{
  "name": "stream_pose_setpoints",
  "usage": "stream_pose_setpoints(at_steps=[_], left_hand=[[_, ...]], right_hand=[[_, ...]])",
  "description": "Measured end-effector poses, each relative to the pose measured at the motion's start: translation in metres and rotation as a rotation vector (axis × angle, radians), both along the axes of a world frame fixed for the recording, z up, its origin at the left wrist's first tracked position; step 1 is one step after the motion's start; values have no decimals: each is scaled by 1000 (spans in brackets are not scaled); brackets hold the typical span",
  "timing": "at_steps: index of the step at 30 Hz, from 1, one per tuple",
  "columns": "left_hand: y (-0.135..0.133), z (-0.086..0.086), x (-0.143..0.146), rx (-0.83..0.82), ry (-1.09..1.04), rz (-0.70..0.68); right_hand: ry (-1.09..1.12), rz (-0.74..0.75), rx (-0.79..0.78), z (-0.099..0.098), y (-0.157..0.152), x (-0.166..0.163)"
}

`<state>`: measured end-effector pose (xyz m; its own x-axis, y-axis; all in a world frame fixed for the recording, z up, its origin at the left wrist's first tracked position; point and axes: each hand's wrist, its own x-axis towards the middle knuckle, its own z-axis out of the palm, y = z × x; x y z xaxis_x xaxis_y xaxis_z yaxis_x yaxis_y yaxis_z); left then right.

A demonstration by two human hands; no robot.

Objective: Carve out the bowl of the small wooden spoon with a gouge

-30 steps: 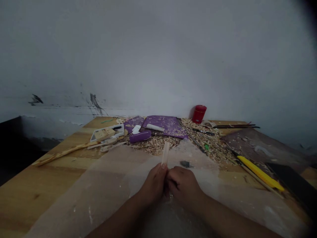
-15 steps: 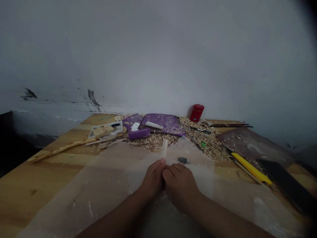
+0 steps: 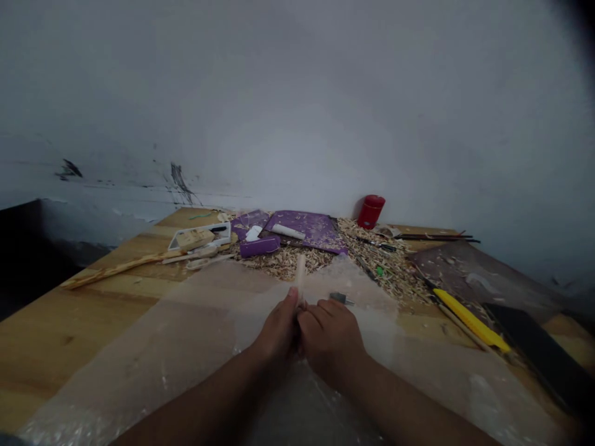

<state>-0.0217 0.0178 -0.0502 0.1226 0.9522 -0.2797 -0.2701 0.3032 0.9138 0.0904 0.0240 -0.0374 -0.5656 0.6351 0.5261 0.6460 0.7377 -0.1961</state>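
Note:
A pale wooden stick (image 3: pixel 300 267) points up and away from my hands, its far end in front of the wood shavings. My left hand (image 3: pixel 277 325) is closed around its lower part, with the thumb laid along it. Pressed against the left one, my right hand (image 3: pixel 331 334) is curled into a fist beside the stick. Whatever the right fingers grip is hidden. Both hands are over a clear plastic sheet (image 3: pixel 186 322). Just beyond the right knuckles lies a small dark grey piece with a thin metal shank (image 3: pixel 341 298).
Wood shavings (image 3: pixel 274 263) surround a purple mat (image 3: pixel 320 226) and a purple case (image 3: pixel 259 246). Left are a white tray (image 3: pixel 227 233) and a long branch (image 3: pixel 116 271). Right are a red canister (image 3: pixel 370 212), a yellow-handled tool (image 3: pixel 471 319) and a dark flat slab (image 3: pixel 534 347). A wall stands behind.
Both hands have shifted slightly left together with the stick. The left thumb is raised a little more from the right fist. The grip on the stick stays.

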Motion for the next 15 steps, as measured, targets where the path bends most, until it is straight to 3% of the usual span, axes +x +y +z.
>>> stream_pose_setpoints(at_steps=[8, 11, 15], left_hand=[[1, 0, -7, 72, 178, 12], [0, 0, -6, 48, 149, 5], [-3, 6, -3, 113, 131, 111]], right_hand=[[32, 57, -146, 15, 3, 7], [51, 42, -108, 9, 2, 3], [64, 7, 29, -2, -5, -3]])
